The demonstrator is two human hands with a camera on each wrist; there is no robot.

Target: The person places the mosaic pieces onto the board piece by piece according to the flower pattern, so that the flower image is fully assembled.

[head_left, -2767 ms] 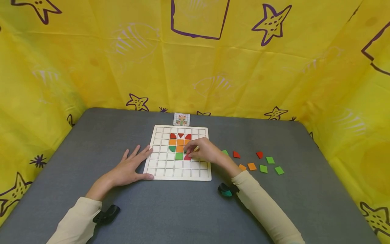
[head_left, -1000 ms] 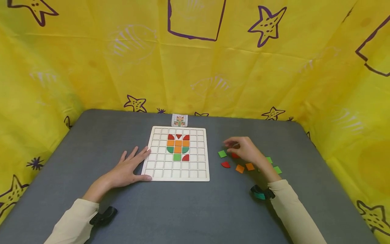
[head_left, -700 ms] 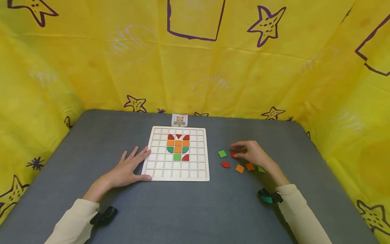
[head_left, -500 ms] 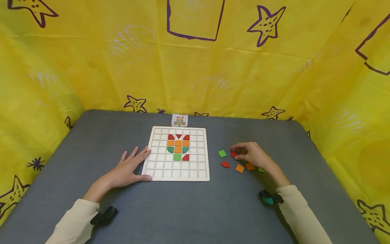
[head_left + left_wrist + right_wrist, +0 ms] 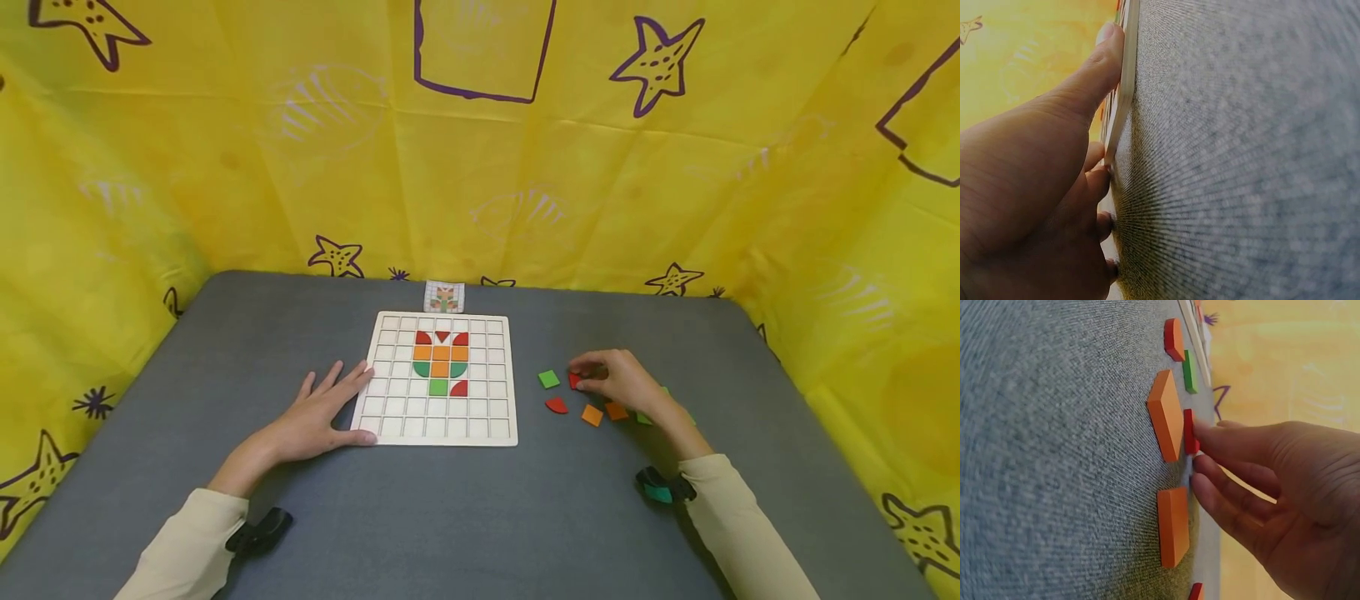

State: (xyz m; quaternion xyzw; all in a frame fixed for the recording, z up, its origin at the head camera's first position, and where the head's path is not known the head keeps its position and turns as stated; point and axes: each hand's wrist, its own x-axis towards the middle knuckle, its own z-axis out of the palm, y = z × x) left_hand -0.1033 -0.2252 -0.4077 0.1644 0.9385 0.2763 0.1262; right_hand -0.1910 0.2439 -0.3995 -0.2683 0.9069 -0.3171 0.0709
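Observation:
My left hand (image 5: 311, 421) lies with spread fingers at the left edge of the white gridded board (image 5: 405, 429), its thumb and fingertips on the rim. On the board sits a pattern of red, orange and green tiles, with a green square (image 5: 438, 387) and a red quarter-circle tile (image 5: 459, 388) lowest. Right of the board, my right hand (image 5: 618, 379) pinches a red tile (image 5: 1189, 431) at the table surface, thumb on its near side. Fingers partly hide that tile in the head view.
Near the right hand lie a green square tile (image 5: 549, 379), a red rounded tile (image 5: 557, 405) and two orange squares (image 5: 592, 415). More green tiles (image 5: 643, 418) are partly hidden under the right wrist. A small pattern card (image 5: 444, 297) lies behind the board. Yellow cloth (image 5: 480, 167) surrounds the grey table.
My right hand has left a red quarter-circle tile on the board, moved right to the loose tiles and taken hold of another red one. The left hand stays at the board's edge.

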